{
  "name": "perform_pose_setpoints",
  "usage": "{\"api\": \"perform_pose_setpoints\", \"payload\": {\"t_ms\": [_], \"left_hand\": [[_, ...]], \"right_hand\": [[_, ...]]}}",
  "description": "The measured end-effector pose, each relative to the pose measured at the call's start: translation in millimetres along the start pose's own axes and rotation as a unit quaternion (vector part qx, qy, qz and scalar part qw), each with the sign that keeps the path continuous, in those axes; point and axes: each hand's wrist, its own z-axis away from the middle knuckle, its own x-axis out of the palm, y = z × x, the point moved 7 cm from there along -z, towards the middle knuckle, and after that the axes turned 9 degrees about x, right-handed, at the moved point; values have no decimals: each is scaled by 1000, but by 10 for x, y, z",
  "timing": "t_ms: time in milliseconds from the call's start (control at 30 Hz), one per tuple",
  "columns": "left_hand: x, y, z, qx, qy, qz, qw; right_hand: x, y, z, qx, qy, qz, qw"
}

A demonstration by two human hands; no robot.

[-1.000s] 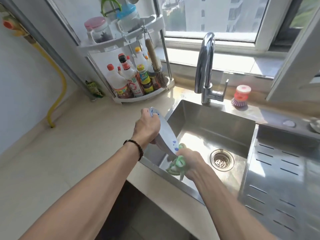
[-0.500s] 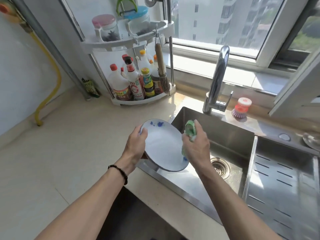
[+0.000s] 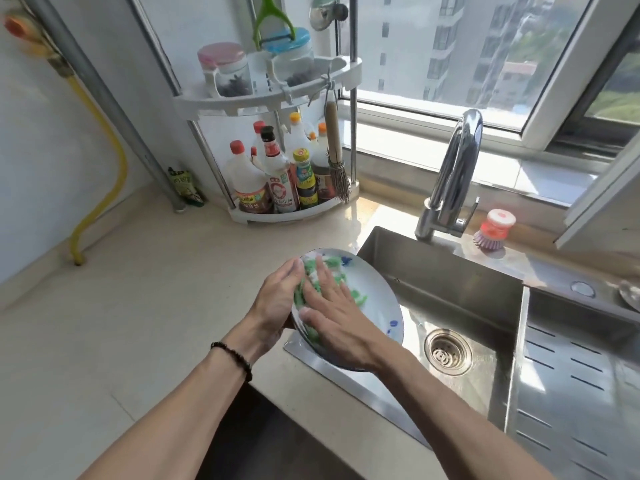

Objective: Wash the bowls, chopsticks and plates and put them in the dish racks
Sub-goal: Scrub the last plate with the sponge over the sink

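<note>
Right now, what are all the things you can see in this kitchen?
plate: 1, white with blue marks, tilted over the sink's near left corner
scrub cloth: 1, green and white, on the plate
sink: 1, steel, right of the counter
faucet: 1, chrome, behind the sink
dish brush: 1, red and purple, on the ledge
bottles: several, lower shelf of the corner rack
jars: 2, upper shelf
left hand: holds the plate's edge
right hand: presses the cloth flat

Left hand point(image 3: 277, 299) curled in grip at left rim of plate point(image 3: 377, 299), beaded band on wrist. Right hand point(image 3: 332, 313) flat, fingers straight, pressing green cloth point(image 3: 356, 295).
</note>
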Motion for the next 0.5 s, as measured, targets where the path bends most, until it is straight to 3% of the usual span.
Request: {"api": "perform_pose_setpoints", "payload": {"t_ms": [133, 267, 333, 400, 500], "left_hand": [[161, 67, 11, 4, -23, -61, 998], [280, 119, -16, 4, -1, -53, 999], [329, 133, 5, 2, -2, -73, 997], [378, 140, -1, 5, 1, -113, 994], [432, 201, -31, 12, 24, -115, 993]], "right_hand": [[-252, 409, -74, 85, 47, 14, 995], [-165, 165, 46, -28, 0, -35, 999], [-272, 378, 0, 1, 15, -4, 1000], [-364, 483, 0, 54, 15, -47, 997], [-317, 218, 167, -20, -25, -125, 992]]}}
